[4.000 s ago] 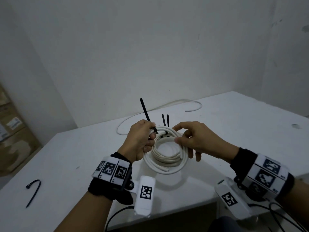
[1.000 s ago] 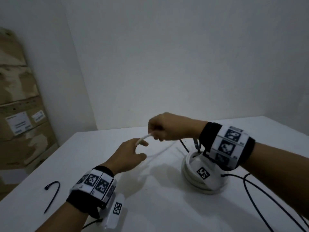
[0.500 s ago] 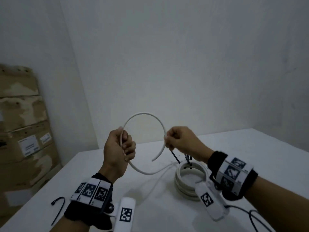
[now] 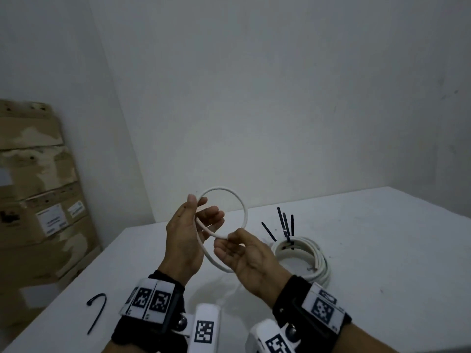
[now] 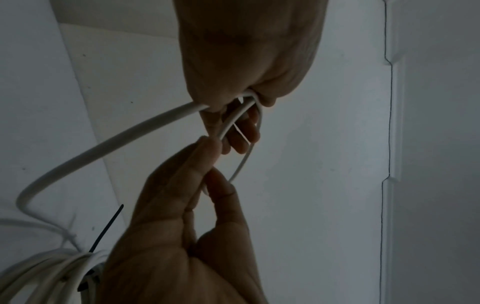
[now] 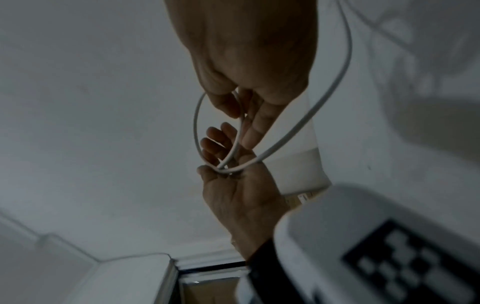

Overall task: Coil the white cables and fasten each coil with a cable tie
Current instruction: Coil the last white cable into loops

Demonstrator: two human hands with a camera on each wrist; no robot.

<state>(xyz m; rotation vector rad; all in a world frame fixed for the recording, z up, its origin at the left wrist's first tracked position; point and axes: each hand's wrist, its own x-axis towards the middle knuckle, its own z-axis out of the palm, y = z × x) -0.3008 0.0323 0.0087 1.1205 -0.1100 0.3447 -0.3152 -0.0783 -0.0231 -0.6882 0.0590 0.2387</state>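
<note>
While both hands (image 4: pixel 184 240) pinch it, white cable (image 4: pixel 243 210) loop stands upright, tail trailing down

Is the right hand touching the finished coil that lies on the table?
Apart. The head view shows the right hand raised, pinching the new cable loop, with bare table visible between it and the finished coil.

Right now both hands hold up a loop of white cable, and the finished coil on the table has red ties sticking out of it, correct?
Not quite: the cable ties on the finished coil are black, as the head view shows. The rest holds: the left hand and right hand hold up a loop of white cable.
</note>
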